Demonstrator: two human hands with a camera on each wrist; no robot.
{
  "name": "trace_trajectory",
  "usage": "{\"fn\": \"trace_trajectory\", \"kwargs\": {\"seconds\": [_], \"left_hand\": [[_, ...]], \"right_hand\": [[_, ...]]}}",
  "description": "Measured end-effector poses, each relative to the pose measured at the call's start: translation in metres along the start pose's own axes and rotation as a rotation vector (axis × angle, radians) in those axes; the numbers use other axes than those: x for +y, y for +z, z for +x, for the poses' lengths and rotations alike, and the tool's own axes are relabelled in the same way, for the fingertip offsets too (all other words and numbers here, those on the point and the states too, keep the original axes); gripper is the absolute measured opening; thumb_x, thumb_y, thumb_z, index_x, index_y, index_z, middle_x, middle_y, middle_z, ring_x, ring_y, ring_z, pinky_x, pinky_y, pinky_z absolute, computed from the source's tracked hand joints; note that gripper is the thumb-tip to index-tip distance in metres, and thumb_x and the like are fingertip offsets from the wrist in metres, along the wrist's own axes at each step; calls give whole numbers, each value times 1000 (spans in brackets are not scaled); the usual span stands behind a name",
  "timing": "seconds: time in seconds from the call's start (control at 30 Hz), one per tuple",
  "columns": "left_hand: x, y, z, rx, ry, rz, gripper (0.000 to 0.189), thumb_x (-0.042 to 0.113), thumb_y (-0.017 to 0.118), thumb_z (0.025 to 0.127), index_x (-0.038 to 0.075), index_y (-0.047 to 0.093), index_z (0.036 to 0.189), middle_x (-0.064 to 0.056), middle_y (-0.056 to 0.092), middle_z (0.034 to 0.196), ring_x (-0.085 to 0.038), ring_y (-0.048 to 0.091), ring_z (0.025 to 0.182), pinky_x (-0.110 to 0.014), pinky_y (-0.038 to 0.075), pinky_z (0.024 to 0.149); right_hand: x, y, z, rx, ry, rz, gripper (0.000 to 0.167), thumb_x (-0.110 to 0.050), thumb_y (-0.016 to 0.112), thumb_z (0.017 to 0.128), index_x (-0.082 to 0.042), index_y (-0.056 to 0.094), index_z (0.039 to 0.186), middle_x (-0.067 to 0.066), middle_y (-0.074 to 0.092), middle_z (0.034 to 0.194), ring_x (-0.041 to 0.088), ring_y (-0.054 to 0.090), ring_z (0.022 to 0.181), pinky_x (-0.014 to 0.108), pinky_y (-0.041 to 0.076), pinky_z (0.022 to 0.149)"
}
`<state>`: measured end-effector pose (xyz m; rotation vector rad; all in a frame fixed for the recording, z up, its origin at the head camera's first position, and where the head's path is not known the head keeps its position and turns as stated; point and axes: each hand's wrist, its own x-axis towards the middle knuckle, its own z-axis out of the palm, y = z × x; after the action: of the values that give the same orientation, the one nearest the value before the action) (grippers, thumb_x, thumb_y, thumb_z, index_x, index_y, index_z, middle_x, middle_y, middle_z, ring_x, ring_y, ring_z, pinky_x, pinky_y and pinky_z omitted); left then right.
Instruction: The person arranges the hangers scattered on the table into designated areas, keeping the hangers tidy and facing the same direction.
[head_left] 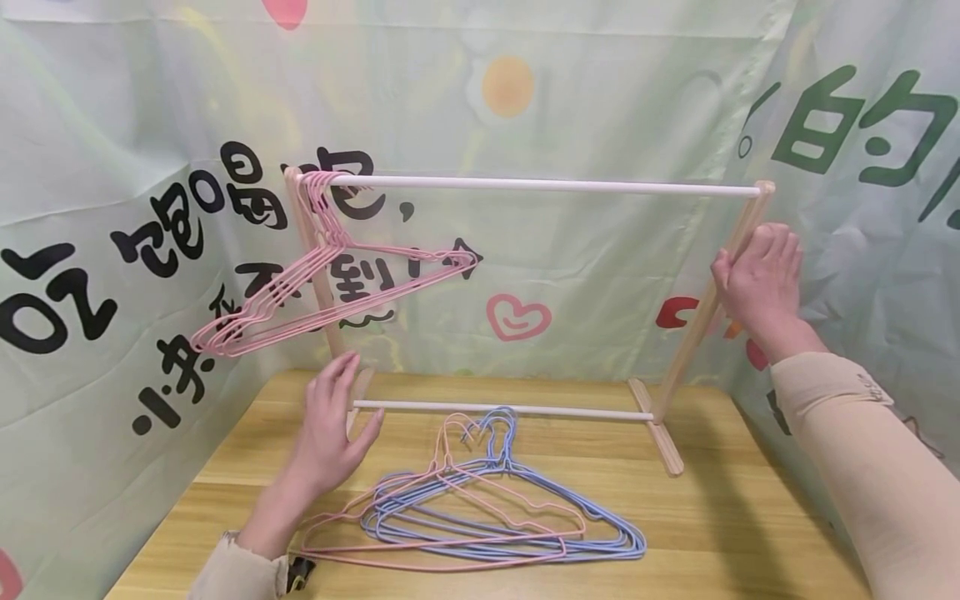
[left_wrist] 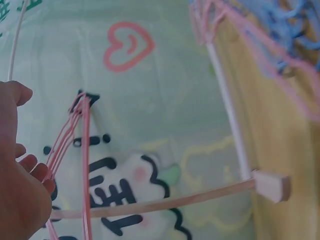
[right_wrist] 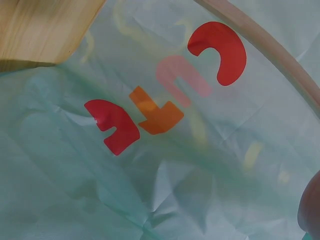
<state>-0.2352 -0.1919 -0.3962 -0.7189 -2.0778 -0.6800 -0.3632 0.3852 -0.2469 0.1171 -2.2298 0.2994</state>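
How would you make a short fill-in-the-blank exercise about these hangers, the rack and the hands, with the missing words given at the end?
1. All the hanging hangers are ____ in colour.
2. In the head view, they hang near the ____ end of the top rail.
3. The lying hangers on the table are pink and ____.
4. The hand on a rack upright is the person's ____ one.

Missing words: pink; left; blue; right.
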Motion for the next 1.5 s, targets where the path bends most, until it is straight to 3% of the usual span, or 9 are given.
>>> {"fn": "trace_trajectory", "kwargs": {"seconds": [0.13,0.43,0.63,0.8,1.1,1.33,1.5], "left_hand": [[5,6,-14,-98,-1,7,80,29,64,93,-6,32,158,-29,36,155,-47,38,134,-59,31,107],[15,21,-40,-232,73,20,83,25,72,88,-6,36,156,-26,41,153,-43,45,131,-61,40,103],[18,25,-56,-361,100,35,75,38,63,99,-4,38,155,-24,41,155,-40,46,133,-58,43,103],[20,27,-68,-518,75,45,84,34,75,90,2,36,158,-20,41,157,-36,44,138,-59,43,108],[22,29,-81,-771,19,49,87,48,72,93,9,34,160,-12,39,160,-30,40,143,-55,40,113],[23,33,-91,-826,52,57,88,54,69,93,5,36,159,-12,44,154,-27,42,140,-53,41,112],[24,34,-93,-860,2,65,90,54,73,90,4,39,157,-12,45,151,-28,44,137,-53,41,112]], "right_hand": [[0,-1,0,-8,7,2,37,-19,46,100,10,32,119,32,30,114,50,29,106,59,25,89],[-1,-3,-1,-18,19,4,38,-19,46,100,10,32,120,32,30,114,50,29,106,59,25,90],[0,-4,-1,-14,19,7,38,-19,45,100,10,32,120,31,29,114,50,29,106,59,25,89],[1,-3,-1,-12,19,9,38,-19,46,100,10,32,120,32,30,115,50,29,106,59,25,90],[2,-3,-1,-8,19,8,37,-19,46,100,9,32,120,31,30,115,50,29,107,59,25,90],[2,-1,-2,14,-5,10,36,-18,46,99,9,32,117,32,31,114,51,30,105,59,25,90],[1,0,-2,14,-10,11,36,-19,46,99,9,33,117,32,31,114,51,30,105,60,25,90]]}}
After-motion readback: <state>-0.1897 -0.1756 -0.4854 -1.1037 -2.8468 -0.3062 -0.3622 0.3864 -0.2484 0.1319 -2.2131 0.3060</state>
